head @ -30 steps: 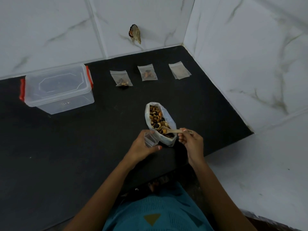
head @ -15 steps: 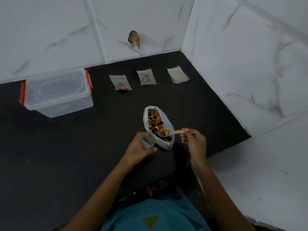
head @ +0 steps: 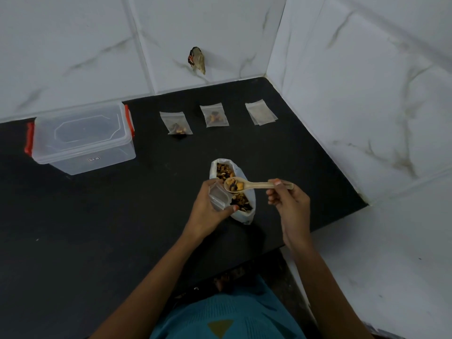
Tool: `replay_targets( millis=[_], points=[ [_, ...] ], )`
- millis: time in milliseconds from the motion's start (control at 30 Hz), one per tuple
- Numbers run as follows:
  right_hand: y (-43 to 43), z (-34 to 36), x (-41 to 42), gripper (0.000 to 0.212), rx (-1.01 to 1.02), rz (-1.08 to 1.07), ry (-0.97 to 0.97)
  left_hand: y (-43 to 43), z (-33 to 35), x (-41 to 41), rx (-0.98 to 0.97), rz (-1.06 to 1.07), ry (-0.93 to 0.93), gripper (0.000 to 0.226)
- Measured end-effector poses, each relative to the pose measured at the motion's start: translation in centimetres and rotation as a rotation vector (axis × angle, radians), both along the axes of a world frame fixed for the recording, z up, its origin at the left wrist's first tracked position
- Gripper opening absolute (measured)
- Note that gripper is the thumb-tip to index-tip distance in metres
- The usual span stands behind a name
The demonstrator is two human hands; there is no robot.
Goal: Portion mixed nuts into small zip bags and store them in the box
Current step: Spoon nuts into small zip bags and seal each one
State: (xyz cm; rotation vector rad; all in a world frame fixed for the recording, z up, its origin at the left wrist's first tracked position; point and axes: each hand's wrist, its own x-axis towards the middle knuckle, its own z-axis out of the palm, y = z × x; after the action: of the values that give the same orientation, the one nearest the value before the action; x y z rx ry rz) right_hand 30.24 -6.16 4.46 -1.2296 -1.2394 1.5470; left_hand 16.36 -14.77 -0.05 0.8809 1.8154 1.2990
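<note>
My left hand [head: 208, 211] holds a small clear zip bag [head: 219, 195] with its mouth open, just left of the big white bag of mixed nuts [head: 238, 201] that lies on the black counter. My right hand [head: 287, 204] grips a pale wooden spoon [head: 259, 185] by its handle. The spoon's bowl carries nuts and hovers over the big bag, close to the small bag's mouth. Two filled small bags [head: 176, 123] [head: 214, 116] and a stack of flat empty bags [head: 261, 115] lie in a row at the back. The lidded clear box [head: 83, 140] with red clips stands at the back left.
White marble-look tiled walls [head: 367, 94] close off the counter at the back and on the right. The black counter [head: 97, 228] ends in a front edge near my body. A small dark object [head: 197, 60] sticks to the back wall.
My right hand has lifted the spoon out of the big bag with a load of nuts and brought it level toward the small bag. My left hand has held its place.
</note>
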Motion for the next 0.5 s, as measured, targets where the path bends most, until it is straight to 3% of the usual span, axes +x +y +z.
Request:
replay_targets(
  millis=[100, 367, 500],
  points=[
    [-0.7, 1.5, -0.5, 0.016, 0.123, 0.068, -0.018, 0.5, 0.3, 0.2, 0.041, 0.008, 0.008, 0.063],
    [-2.2, 2.1, -1.8, 0.01, 0.639, 0.303, -0.294, 0.8, 1.1, 0.5, 0.14, 0.067, -0.028, 0.057],
    [-2.5, 1.4, -2.3, 0.032, 0.801, 0.444, -0.409, 1.0, 1.7, 0.6, 0.159, 0.056, -0.006, 0.05]
  ],
)
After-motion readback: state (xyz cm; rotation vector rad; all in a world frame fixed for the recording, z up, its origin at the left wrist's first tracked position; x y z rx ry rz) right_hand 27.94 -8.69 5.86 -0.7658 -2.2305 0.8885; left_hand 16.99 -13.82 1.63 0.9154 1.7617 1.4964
